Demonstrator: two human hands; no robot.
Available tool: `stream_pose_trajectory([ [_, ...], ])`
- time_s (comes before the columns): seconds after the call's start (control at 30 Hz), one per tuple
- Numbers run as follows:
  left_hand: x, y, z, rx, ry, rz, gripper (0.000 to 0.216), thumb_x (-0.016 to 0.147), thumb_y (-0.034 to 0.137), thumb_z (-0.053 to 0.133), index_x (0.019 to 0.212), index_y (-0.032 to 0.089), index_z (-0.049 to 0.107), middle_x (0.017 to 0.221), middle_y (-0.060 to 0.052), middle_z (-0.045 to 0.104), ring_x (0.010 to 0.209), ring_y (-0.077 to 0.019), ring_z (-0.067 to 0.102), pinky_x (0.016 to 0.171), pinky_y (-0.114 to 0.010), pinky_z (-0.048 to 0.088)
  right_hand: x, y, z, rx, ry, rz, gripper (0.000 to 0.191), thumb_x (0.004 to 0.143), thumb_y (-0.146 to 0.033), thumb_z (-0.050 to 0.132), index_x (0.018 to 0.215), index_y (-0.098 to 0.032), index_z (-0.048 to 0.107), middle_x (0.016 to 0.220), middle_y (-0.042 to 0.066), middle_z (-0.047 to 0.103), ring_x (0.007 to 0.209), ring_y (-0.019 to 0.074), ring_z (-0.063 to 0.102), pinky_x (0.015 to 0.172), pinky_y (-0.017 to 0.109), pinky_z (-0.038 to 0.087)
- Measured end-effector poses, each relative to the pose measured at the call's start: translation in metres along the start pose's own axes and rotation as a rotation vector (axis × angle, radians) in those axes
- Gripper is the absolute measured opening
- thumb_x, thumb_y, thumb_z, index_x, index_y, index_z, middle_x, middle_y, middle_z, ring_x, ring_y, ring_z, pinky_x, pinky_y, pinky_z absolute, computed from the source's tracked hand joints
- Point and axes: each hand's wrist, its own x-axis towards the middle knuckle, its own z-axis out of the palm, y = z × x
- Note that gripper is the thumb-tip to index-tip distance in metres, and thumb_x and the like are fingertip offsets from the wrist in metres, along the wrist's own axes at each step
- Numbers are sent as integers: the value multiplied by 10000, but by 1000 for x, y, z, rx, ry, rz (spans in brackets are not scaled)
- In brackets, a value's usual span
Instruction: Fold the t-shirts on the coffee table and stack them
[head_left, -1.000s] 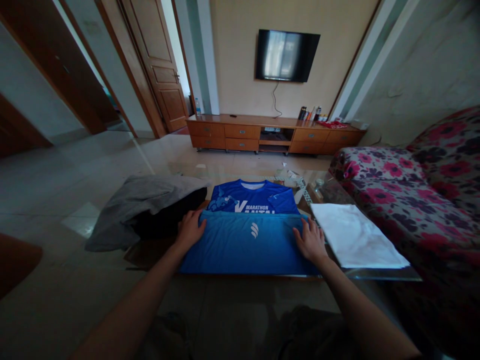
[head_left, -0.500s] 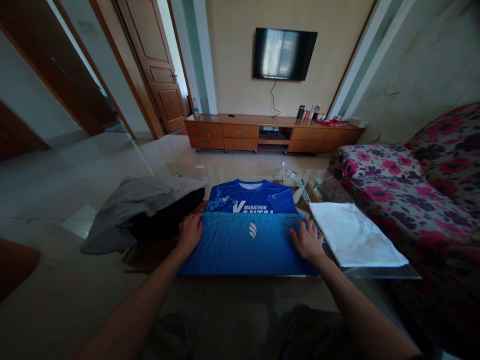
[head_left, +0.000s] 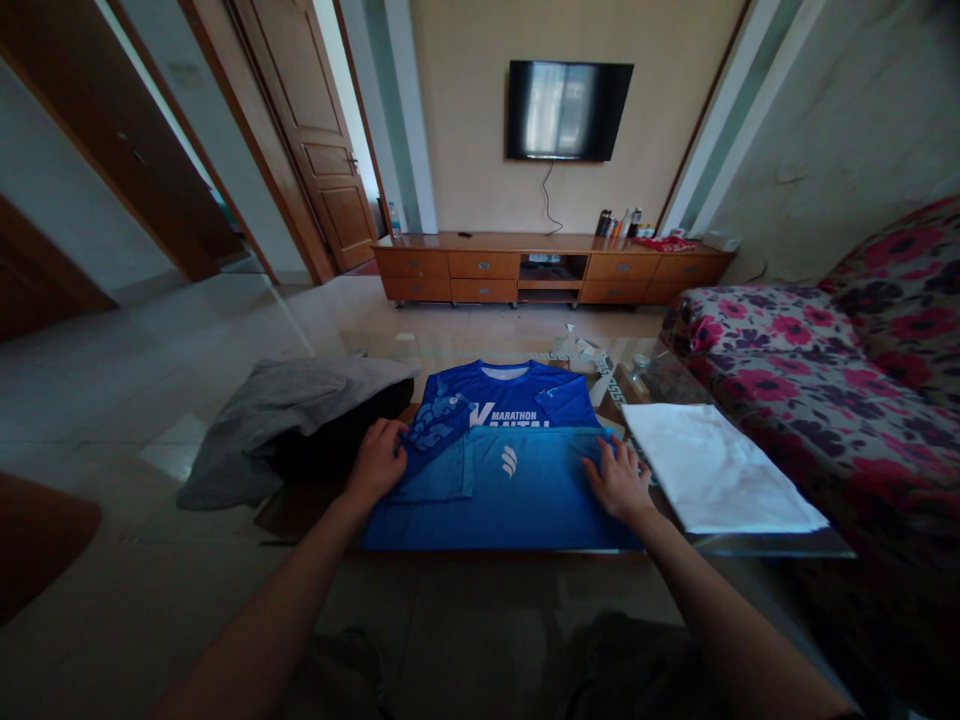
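Note:
A blue T-shirt (head_left: 506,515) with white "MARATHON" lettering lies on the glass table, its lighter blue lower part folded up over the chest. Its left sleeve (head_left: 435,430) is turned inward across that lower part. My left hand (head_left: 379,460) is at the shirt's left fold, fingers bent and closed round the fabric there; the fingertips are partly hidden. Spread fingers of my right hand (head_left: 619,478) rest along the shirt's right edge, gripping nothing.
Grey and black clothing (head_left: 300,400) lies heaped at the left. A folded white cloth (head_left: 720,470) is at the right of the glass table (head_left: 795,545). Beyond are a flowered sofa (head_left: 795,370), a wooden TV cabinet (head_left: 484,265) and a television (head_left: 568,110).
The shirt's left sleeve has come over to the right, onto the folded lower part. My left hand stays near the left edge, and my right hand has hardly moved.

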Motion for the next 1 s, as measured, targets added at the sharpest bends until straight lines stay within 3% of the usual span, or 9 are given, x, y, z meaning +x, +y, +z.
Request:
stream_pose_trajectory([
  [0.1, -2, -9, 5, 190, -97, 108, 293, 870, 202, 546, 1128, 231, 682, 1195, -118, 632, 1122, -311, 584, 976, -461, 489, 1, 0, 1, 3, -8, 3, 621, 1038, -554, 320, 1544, -205, 412, 1636, 173, 308, 1478, 369, 299, 1137, 626, 304],
  [0.23, -4, -4, 16, 249, -152, 144, 290, 933, 237, 509, 1137, 263, 713, 1198, -111, 636, 1121, -307, 569, 969, -456, 480, 0, -1, 1, -2, -17, 4, 613, 1040, -550, 318, 1535, -204, 423, 1638, 169, 302, 1483, 364, 290, 1140, 617, 304],
  [0.37, -2, 3, 24, 234, -119, 113, 269, 966, 257, 476, 1046, 265, 733, 1134, -107, 656, 1102, -303, 571, 962, -460, 468, -2, -1, 0, -7, -49, 8, 617, 1041, -545, 301, 1538, -200, 422, 1645, 173, 283, 1492, 368, 264, 1138, 624, 299],
  [0.57, 1, 5, 21, 87, -133, 174, 254, 940, 314, 532, 1111, 277, 716, 1199, -75, 659, 1170, -290, 571, 1043, -467, 433, -1, -1, -1, -15, -50, 5, 619, 1038, -550, 304, 1541, -207, 420, 1634, 170, 304, 1487, 362, 274, 1132, 628, 312],
  [0.7, 4, -11, 20, 46, -2, -37, 500, 833, 231, 581, 1333, 213, 591, 1280, -121, 613, 1206, -305, 568, 1045, -470, 457, 0, -2, -1, -15, -62, 6, 628, 1040, -546, 297, 1551, -198, 406, 1641, 182, 290, 1490, 378, 267, 1129, 648, 301],
  [0.77, 4, -20, 22, 21, 13, -122, 547, 808, 248, 608, 1346, 166, 556, 1231, -142, 611, 1168, -309, 590, 1020, -459, 485, 0, -2, -1, -14, -61, 5, 629, 1040, -548, 297, 1551, -197, 406, 1643, 184, 286, 1495, 382, 259, 1132, 653, 294],
  [0.9, 3, -29, 31, 11, -17, -116, 399, 877, 306, 575, 1255, 182, 595, 1108, -116, 636, 1081, -297, 621, 985, -452, 505, -1, -2, 0, -10, -60, -1, 625, 1040, -557, 310, 1547, -205, 413, 1642, 179, 291, 1493, 378, 267, 1131, 651, 298],
  [1.0, 5, -31, 37, 35, -4, -101, 283, 910, 245, 500, 1146, 201, 649, 1054, -103, 646, 1045, -282, 629, 983, -434, 500, -2, -2, 0, -17, -52, -8, 615, 1043, -552, 320, 1539, -203, 424, 1640, 178, 296, 1490, 373, 278, 1133, 644, 302],
])
